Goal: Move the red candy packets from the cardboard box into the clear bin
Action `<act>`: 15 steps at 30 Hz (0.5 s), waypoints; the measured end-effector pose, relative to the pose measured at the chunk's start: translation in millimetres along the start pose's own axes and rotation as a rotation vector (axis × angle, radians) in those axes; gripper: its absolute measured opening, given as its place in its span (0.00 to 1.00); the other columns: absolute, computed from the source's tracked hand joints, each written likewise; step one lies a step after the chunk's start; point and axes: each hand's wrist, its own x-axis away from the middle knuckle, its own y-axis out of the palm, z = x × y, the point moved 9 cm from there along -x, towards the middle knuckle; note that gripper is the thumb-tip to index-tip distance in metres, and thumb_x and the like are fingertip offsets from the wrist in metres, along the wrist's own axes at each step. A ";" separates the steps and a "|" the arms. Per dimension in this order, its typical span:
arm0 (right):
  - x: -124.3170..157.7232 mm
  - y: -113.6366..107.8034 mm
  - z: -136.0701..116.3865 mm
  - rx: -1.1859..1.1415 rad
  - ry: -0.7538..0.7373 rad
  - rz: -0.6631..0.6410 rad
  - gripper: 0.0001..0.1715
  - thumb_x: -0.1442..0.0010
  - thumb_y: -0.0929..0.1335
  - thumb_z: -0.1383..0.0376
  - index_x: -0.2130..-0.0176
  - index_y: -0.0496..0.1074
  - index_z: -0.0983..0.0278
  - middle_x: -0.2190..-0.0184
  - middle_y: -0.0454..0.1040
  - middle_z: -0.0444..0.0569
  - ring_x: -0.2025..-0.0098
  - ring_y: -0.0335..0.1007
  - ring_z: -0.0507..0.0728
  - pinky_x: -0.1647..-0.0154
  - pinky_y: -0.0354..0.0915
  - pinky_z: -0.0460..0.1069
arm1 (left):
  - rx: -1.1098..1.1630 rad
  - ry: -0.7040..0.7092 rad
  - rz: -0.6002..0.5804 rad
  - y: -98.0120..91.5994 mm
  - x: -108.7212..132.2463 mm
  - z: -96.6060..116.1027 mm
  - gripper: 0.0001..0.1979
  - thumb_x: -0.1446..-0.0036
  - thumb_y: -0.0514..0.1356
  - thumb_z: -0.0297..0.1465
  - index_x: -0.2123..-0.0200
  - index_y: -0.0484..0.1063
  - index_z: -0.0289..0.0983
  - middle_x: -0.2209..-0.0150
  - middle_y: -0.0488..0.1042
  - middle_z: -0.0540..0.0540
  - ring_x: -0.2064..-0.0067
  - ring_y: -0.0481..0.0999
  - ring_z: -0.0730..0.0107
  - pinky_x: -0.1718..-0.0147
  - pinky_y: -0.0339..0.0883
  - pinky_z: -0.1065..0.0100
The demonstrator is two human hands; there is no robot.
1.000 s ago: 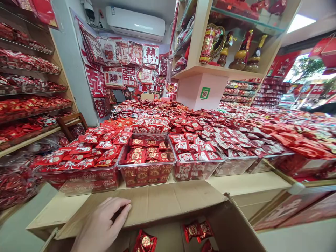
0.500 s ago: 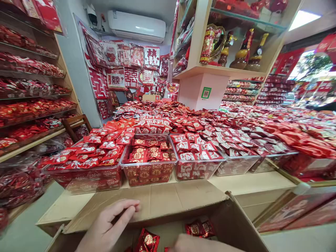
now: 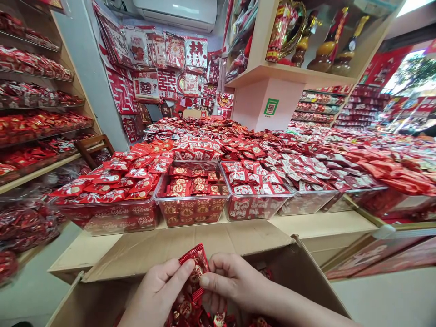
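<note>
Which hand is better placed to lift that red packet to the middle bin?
Probably right: the right hand pinches the red packet between thumb and finger; the left hand only rests fingertips against its side.

A pale wooden counter is seen across the middle of a shop. Four clear bins are set in a row along its front. A left bin is heaped with red packets. A second bin, set just beside it, is filled with red-and-gold packets. A third bin is filled with red-and-white packets, and a fourth bin is placed further right. Behind them the top is covered by heaps of red packets. A cardboard box flap is laid over the front edge, below the middle bins.
</note>
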 end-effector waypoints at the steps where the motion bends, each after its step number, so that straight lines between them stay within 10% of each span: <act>1: 0.5 -1.8 -1.4 0.036 -0.020 0.009 0.21 0.48 0.63 0.48 0.70 0.61 0.64 0.81 0.65 0.40 0.81 0.62 0.48 0.80 0.58 0.43 | 0.020 -0.026 -0.023 2.3 -0.2 -5.4 0.19 0.49 0.55 0.44 0.79 0.71 0.35 0.84 0.69 0.53 0.81 0.64 0.76 0.81 0.59 0.76; 9: 24.4 -2.0 -52.3 1.257 -0.529 0.250 0.11 0.40 0.58 0.65 0.67 0.67 0.66 0.70 0.70 0.52 0.70 0.63 0.53 0.70 0.60 0.47 | 0.535 -0.324 -0.120 22.8 10.2 -31.4 0.34 0.55 0.51 0.56 0.54 0.66 0.36 0.72 0.78 0.44 0.75 0.75 0.69 0.80 0.65 0.73; 15: 24.5 -15.8 -55.2 0.622 -0.468 0.255 0.16 0.48 0.60 0.74 0.60 0.67 0.64 0.63 0.70 0.51 0.60 0.65 0.53 0.60 0.63 0.48 | 0.327 -0.123 -0.036 9.2 4.1 -21.2 0.29 0.56 0.64 0.39 0.50 0.62 0.39 0.57 0.76 0.44 0.54 0.73 0.61 0.53 0.64 0.62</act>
